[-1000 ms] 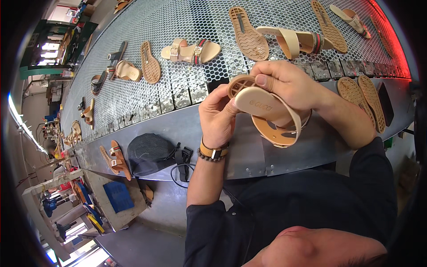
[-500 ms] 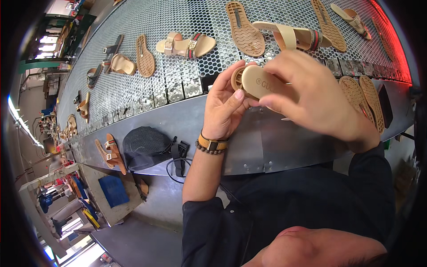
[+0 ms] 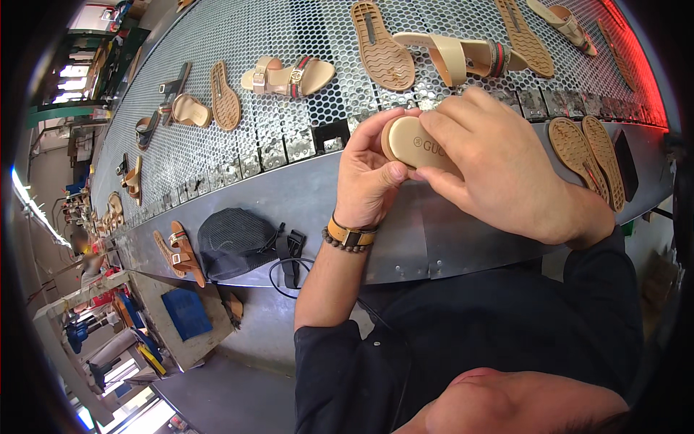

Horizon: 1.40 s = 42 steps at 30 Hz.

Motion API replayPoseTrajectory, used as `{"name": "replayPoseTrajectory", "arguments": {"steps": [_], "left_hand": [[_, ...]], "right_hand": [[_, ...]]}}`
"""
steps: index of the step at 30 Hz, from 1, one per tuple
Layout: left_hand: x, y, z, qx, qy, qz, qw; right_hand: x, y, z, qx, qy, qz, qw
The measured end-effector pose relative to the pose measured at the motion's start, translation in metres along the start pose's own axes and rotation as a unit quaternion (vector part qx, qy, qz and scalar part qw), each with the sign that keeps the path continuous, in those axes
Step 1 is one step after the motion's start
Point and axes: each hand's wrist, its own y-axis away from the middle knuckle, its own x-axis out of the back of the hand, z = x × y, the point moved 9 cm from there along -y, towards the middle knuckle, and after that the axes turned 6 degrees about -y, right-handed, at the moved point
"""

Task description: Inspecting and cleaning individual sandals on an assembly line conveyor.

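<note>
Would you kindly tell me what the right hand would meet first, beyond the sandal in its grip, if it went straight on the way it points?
Beyond the sandal, the right hand would probably meet the left hand, which holds the same sandal, though exact depth is unclear.

Bright light glints off the silver honeycomb-patterned metal mesh (image 3: 282,32), with a red glow (image 3: 650,90) at its right end. Left of the mesh, a long white light tube (image 3: 37,204) is overexposed, the background soft. Just before the mesh, the bare right hand (image 3: 499,166) looks sharp. Fisheye distortion bows the mesh's edge; corners blacken.
</note>
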Motion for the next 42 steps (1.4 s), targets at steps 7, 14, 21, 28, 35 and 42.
{"name": "replayPoseTrajectory", "arguments": {"steps": [7, 14, 21, 28, 35, 42], "left_hand": [[-0.007, -0.001, 0.0, -0.023, -0.013, 0.009, 1.0], [-0.008, 0.001, 0.01, -0.016, -0.157, 0.009, 0.987], [-0.007, -0.01, 0.002, -0.01, -0.175, 0.051, 0.983], [-0.009, -0.008, 0.023, -0.003, -0.164, 0.09, 0.982], [0.093, -0.01, 0.147, -0.045, -0.27, 0.286, 0.918], [0.246, -0.055, 0.22, 0.016, -0.305, 0.305, 0.902]], "right_hand": [[-0.013, 0.006, -0.003, 0.0, 0.093, 0.035, 0.995], [0.007, -0.01, 0.04, -0.036, -0.136, 0.029, 0.99], [-0.066, 0.0, 0.083, -0.157, -0.399, -0.068, 0.901], [-0.046, -0.008, 0.077, -0.121, -0.35, -0.017, 0.929], [0.08, 0.038, -0.045, 0.278, -0.693, -0.164, 0.645], [0.073, 0.044, -0.07, 0.275, -0.715, -0.259, 0.589]]}}
